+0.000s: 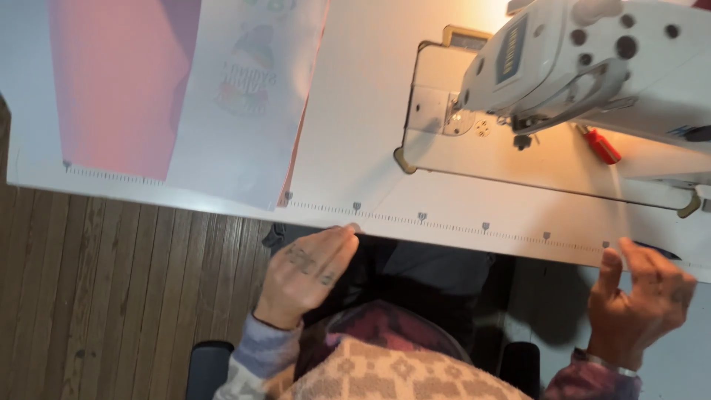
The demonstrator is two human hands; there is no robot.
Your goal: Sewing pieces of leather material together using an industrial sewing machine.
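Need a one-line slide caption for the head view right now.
Both hands, left hand and right hand, empty at the white table edge, sewing machine ahead, pink fabric left.

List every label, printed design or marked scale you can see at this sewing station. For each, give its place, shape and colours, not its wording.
Maker's plate: on the sewing machine head, upright dark blue rectangle with pale lettering.
Printed design: on the pale fabric piece lying far left on the table, a rounded picture in dark, red and green.
Ruler scale: along the table's near edge, a thin line of grey ticks with small markers.
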